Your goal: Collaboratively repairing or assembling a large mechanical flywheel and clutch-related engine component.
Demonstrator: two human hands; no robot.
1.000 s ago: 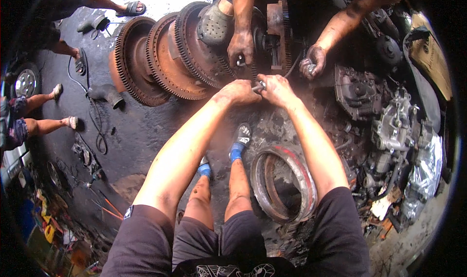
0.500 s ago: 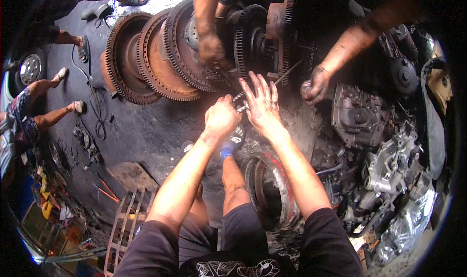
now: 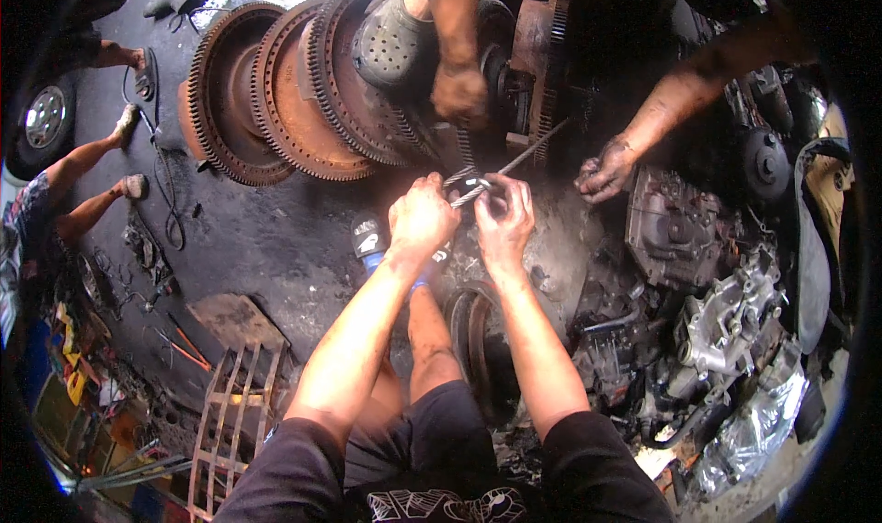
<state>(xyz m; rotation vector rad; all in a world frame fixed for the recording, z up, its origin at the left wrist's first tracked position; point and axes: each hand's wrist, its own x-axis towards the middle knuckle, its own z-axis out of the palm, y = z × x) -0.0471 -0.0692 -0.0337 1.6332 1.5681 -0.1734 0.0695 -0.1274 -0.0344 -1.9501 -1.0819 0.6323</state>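
Note:
Near the middle of the view my left hand is closed round a twisted steel cable, whose strands run up and to the right past it. Just beside it, my right hand has its fingers curled onto the cable at a small loop or fitting, too small to make out. Above my hands, a co-worker's blurred hand hangs beside a grey rubber clog among rusty toothed flywheels. Another bare hand reaches in from the upper right, its fingers curled.
Engine housings and castings lie along the right. A metal ring is below my right forearm. A slatted metal frame lies lower left. Other people's legs, loose cables and a wheel are at the left.
My right hand's fingers, spread half a second ago, have curled onto the cable. The co-worker's upper hand has moved right, uncovering more of the clog. My head's view has shifted slightly.

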